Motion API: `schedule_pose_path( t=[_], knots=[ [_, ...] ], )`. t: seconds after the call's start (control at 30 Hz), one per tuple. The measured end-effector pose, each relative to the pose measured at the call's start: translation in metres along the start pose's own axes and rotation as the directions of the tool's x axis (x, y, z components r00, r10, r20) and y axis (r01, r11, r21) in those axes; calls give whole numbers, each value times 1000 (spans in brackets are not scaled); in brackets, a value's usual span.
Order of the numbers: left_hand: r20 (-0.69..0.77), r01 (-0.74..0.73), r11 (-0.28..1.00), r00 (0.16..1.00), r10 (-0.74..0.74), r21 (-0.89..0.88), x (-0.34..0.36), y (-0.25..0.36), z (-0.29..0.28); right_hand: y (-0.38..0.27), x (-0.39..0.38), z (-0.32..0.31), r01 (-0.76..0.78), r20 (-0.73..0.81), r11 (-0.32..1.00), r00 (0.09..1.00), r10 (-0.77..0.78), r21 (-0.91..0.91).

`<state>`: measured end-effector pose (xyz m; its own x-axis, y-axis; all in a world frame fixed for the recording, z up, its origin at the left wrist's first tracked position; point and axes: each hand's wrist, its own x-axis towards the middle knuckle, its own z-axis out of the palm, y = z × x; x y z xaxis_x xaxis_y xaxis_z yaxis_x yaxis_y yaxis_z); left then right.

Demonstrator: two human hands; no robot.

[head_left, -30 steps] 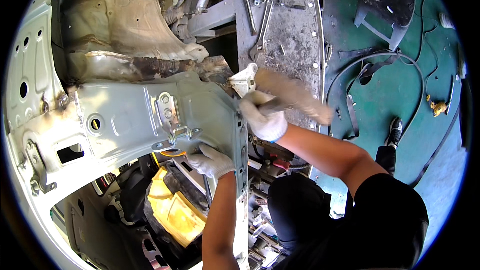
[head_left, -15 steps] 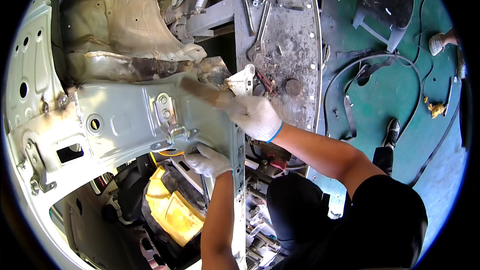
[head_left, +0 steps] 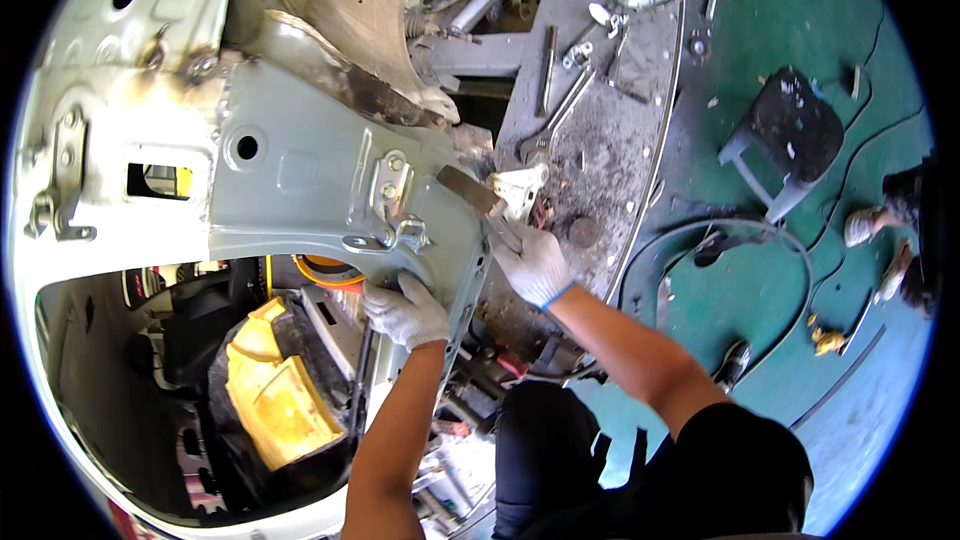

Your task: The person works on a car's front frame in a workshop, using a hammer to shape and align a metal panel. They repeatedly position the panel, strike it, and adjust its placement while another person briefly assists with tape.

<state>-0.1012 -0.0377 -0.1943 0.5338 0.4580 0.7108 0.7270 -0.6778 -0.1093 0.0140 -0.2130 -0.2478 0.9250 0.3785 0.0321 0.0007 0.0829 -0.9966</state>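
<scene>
My gloved right hand (head_left: 533, 262) is closed round the handle of a hammer (head_left: 468, 190). The hammer's brown, worn head lies over the right end of a grey-green car body panel (head_left: 300, 160); whether it touches the metal I cannot tell. My gloved left hand (head_left: 408, 310) grips the panel's lower edge at the window-like opening, thumb up against the metal and fingertips partly hidden. A dark rod (head_left: 361, 380) runs down from beside that hand. Just above it a bolted hinge bracket (head_left: 390, 190) with a striker loop is fixed to the panel.
A metal bench (head_left: 610, 140) to the right carries an adjustable wrench (head_left: 550, 130) and other tools. Yellow foam (head_left: 280, 400) lies inside the car body. A black-topped stool (head_left: 790, 130) and a looped hose (head_left: 812, 290) are on the green floor. Another person's feet (head_left: 865, 227) show far right.
The view has shifted, so the car body and bench appear turned and displaced. The hammer, blurred before, now shows sharply over the panel's right end. My left hand stays at the panel's edge.
</scene>
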Motion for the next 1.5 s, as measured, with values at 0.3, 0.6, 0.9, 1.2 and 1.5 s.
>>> schedule_pose_path(
  t=[0.3, 0.6, 0.9, 1.2, 1.5],
  knots=[
    [53, 3, 997, 999, 1, -71, 1, 1, -6, -6, 3, -10, -160, 9, 987, 987, 160, -3],
    [93, 87, 992, 993, -78, -96, 3, 7, -9, -15, 1, -8, -166, -11, 943, 984, 177, 289],
    [60, 74, 992, 996, -68, -100, 3, 8, -10, -6, -11, -39, -346, -2, 926, 937, 351, 152],
    [74, 101, 990, 993, -93, -103, 5, 13, -20, 123, -203, -205, -646, 6, 611, 685, 729, -457],
    [104, 130, 989, 987, -122, -75, 8, 16, -26, 193, -491, -427, -807, -247, -178, -41, 968, -563]
  ],
)
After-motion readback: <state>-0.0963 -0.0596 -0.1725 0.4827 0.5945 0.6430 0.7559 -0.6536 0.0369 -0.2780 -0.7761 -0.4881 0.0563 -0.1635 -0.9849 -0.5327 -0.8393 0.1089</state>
